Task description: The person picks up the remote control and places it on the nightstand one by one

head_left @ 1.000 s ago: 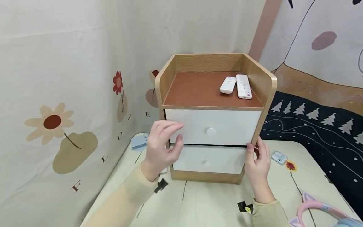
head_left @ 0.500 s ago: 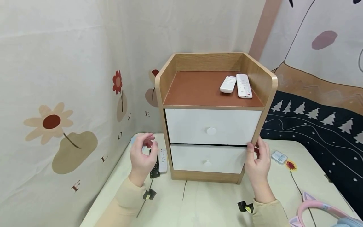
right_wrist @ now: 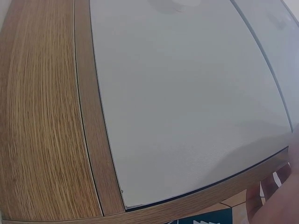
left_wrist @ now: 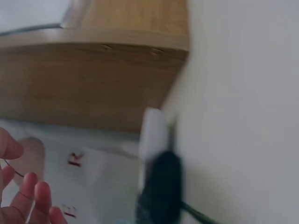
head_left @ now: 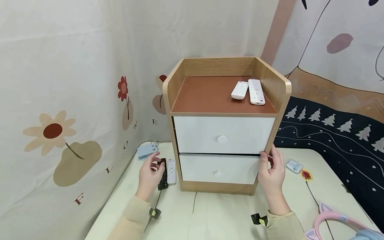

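Note:
A small wooden cabinet (head_left: 216, 187) with two white drawers stands in the middle of the head view. My right hand (head_left: 272, 171) holds its right side edge, thumb at the front and fingers around the side. Left of the cabinet, a black remote control (head_left: 163, 180) lies beside a white remote control (head_left: 171, 171). My left hand (head_left: 147, 178) hovers by the black remote with fingers loosely bent. In the left wrist view, the fingers (left_wrist: 29, 198) are spread apart from the blurred remotes and hold nothing. Both drawers are pushed in.
Two more white remotes, a short one (head_left: 239, 90) and a long one (head_left: 256, 92), lie on the cabinet's top. A light blue item (head_left: 147, 150) is at the back left. A small pale case (head_left: 294, 166) and pink cat-ear headphones (head_left: 333, 216) lie at the right.
My left hand has moved left and down from the front of the drawers to the black remote, uncovering both remotes there. My right hand stays on the cabinet's edge.

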A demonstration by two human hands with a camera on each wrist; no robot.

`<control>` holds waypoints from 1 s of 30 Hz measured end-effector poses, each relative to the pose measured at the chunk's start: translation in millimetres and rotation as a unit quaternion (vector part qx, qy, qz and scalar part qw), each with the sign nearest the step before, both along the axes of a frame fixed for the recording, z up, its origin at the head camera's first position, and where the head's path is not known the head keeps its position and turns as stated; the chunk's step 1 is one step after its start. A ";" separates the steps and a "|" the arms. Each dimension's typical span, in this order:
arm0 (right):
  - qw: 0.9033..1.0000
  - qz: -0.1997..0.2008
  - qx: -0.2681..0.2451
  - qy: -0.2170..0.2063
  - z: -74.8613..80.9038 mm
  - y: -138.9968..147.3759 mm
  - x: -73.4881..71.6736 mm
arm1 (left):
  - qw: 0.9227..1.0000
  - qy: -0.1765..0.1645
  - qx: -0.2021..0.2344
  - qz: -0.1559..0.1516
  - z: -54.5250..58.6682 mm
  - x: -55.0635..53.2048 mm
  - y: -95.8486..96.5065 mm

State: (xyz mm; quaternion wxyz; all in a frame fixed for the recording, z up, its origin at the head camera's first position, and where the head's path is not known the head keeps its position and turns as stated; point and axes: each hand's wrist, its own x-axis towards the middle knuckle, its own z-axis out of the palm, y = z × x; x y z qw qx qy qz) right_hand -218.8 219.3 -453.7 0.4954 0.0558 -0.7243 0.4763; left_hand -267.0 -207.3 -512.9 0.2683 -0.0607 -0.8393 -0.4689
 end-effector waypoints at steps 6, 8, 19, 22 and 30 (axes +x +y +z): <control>1.000 0.004 0.000 0.003 0.6 -1.0 0.5 | 0.995 -0.094 -0.035 0.021 -17.6 0.2 -7.6; 1.000 0.005 -0.002 0.003 0.3 -1.1 0.7 | 0.989 -0.129 -0.062 0.029 -21.3 0.2 -8.6; 1.000 0.000 -0.005 -0.002 2.6 1.6 2.6 | 0.970 -0.219 -0.099 0.031 -32.4 0.7 -9.2; 1.000 0.001 -0.004 -0.003 2.7 2.0 2.9 | 0.965 -0.234 -0.111 0.032 -34.7 0.9 -9.4; 1.000 0.004 -0.005 -0.005 1.7 -0.1 2.9 | 0.956 -0.247 -0.153 0.045 -37.2 3.1 -10.3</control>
